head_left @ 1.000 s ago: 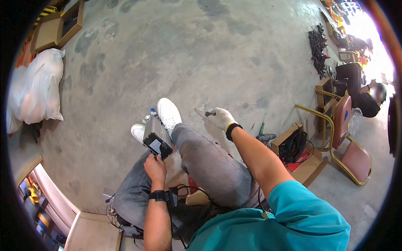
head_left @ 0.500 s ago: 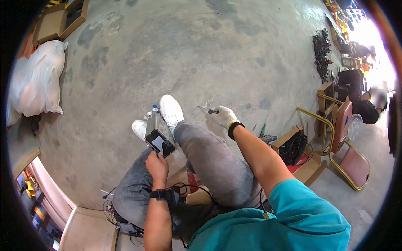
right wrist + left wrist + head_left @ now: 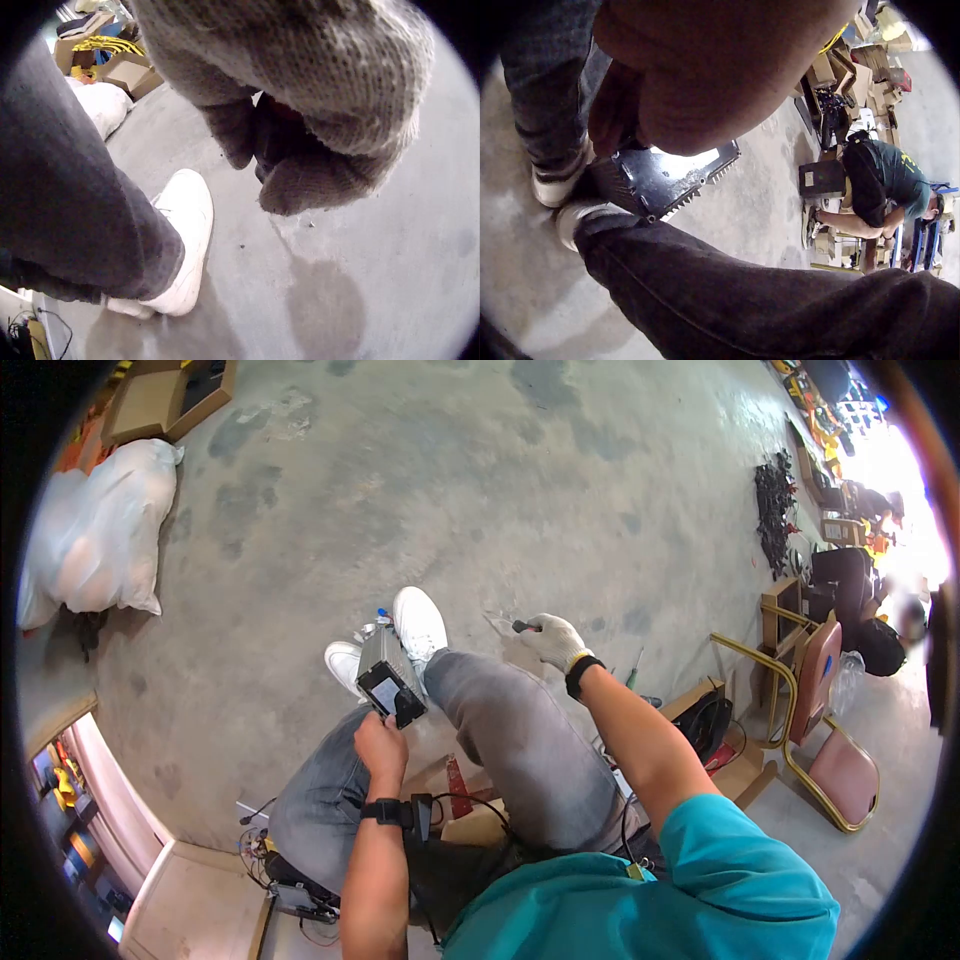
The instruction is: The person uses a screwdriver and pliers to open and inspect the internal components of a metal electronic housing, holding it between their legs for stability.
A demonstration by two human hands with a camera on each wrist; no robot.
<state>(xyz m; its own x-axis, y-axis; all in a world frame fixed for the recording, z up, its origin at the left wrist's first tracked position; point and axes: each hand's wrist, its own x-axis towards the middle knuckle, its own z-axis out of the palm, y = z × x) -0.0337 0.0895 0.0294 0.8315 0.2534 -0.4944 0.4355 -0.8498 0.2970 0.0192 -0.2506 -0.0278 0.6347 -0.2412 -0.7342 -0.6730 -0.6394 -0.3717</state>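
A grey finned metal box [image 3: 382, 655] with a black end plate and a pale label stands between the person's shoes, its end tilted toward the body. The bare left hand [image 3: 380, 750] grips the near edge of that end, thumb against the plate. In the left wrist view the fingers cover one corner of the black end plate [image 3: 664, 184]. Out to the right, over the floor, the gloved right hand [image 3: 556, 642] holds a screwdriver [image 3: 523, 626] by its dark handle, the thin shaft pointing left, away from the box. The right wrist view shows the knitted glove [image 3: 337, 82] curled round the handle [image 3: 279, 139].
A green-handled tool [image 3: 634, 670] lies on the floor by an open cardboard box [image 3: 745, 770] with black cables. A tipped chair [image 3: 818, 660] is at right, a white sack [image 3: 110, 530] at left. Wired devices [image 3: 295, 890] sit beside the left leg. Another person [image 3: 885, 176] sits farther off.
The head view has shifted, so legs, metal box and both hands appear slightly farther right. Both hands keep their holds; the right hand with the screwdriver stays apart from the box.
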